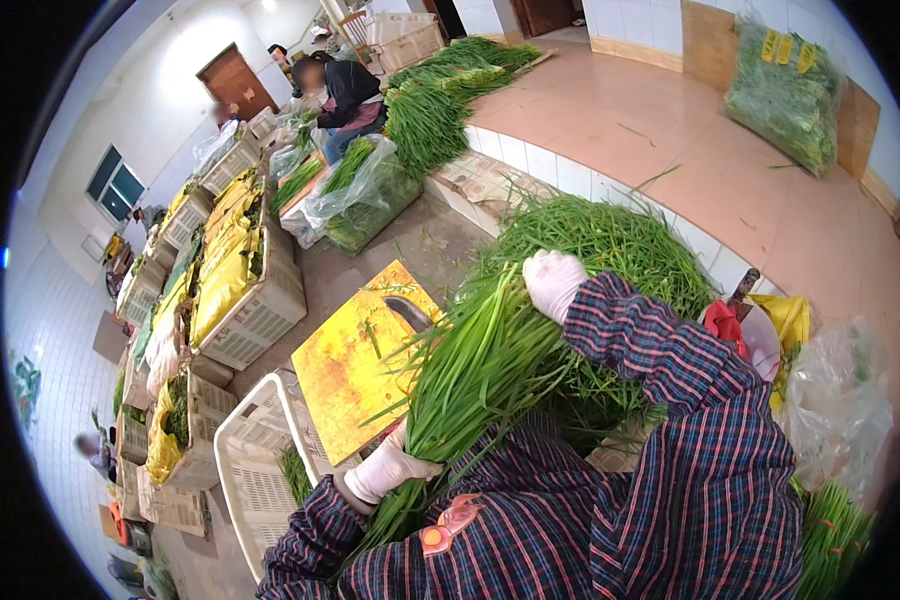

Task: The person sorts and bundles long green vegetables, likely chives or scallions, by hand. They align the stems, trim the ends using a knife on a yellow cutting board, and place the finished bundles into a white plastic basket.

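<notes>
A large bunch of garlic chives (485, 360) lies slantwise across my lap, its long flat green leaves spread loosely. My left hand (395, 465), in a white glove, is closed around its lower part. At the upper end, my right hand (555, 285), gloved in white too, is closed on the leaves; its fingertips are partly hidden. Just left of the bunch is a yellow board (345, 365) with a few stray leaves. A dark, curved, blade-like tool (408, 312) rests on it. Behind my right hand rises a big heap of loose chives (610, 235).
A white plastic crate (232, 470) holding some greens stands at my left. Stacked crates (260, 310) with yellow covers line the left side. Ahead, another person (350, 100) sits by more greens. A tiled step (590, 185) edges the raised floor; clear plastic bags (840, 400) lie right.
</notes>
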Demonstrator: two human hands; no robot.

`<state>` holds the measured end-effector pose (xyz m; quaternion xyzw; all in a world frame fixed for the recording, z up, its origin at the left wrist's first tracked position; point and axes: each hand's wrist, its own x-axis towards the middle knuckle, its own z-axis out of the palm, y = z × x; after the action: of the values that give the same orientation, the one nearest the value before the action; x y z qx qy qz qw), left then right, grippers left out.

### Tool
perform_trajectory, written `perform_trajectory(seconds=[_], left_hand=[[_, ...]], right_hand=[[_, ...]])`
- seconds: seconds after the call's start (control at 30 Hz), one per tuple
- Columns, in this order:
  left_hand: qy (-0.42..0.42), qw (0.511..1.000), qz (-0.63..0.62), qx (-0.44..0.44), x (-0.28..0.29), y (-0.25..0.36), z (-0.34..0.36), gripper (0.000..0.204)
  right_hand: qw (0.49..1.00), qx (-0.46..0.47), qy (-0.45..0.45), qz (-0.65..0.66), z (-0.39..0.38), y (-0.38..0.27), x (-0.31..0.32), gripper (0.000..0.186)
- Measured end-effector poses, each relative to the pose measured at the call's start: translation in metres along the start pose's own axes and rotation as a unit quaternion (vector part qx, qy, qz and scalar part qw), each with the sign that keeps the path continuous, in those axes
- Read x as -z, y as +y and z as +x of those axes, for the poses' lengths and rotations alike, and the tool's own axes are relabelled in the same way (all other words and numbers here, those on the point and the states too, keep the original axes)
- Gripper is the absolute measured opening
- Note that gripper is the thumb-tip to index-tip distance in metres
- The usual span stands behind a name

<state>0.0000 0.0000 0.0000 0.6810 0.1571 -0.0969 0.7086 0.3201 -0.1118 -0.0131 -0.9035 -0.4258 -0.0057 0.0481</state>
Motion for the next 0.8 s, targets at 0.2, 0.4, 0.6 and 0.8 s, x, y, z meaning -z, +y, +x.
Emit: perform_trajectory(seconds=[0.2,0.4,0.6,0.8], left_hand=[[0.016,0.999,-0.038,0.033,-0.002,0.006,-0.012,0.073],[0.022,0.999,-0.034,0.02,0.011,-0.009,-0.005,0.071],[0.061,0.997,-0.015,-0.043,0.006,-0.013,-0.002,0.067],[0.047,0.997,0.006,-0.056,0.005,-0.018,-0.001,0.069]], right_hand=[[0.99,-0.121,0.069,-0.033,0.014,0.08,-0.005,0.021],[0.974,-0.193,-0.09,0.075,-0.002,0.112,0.023,0.072],[0.914,0.093,-0.19,0.345,-0.03,0.015,0.04,0.076],[0.964,0.036,-0.045,0.261,-0.019,0.022,-0.004,0.032]])
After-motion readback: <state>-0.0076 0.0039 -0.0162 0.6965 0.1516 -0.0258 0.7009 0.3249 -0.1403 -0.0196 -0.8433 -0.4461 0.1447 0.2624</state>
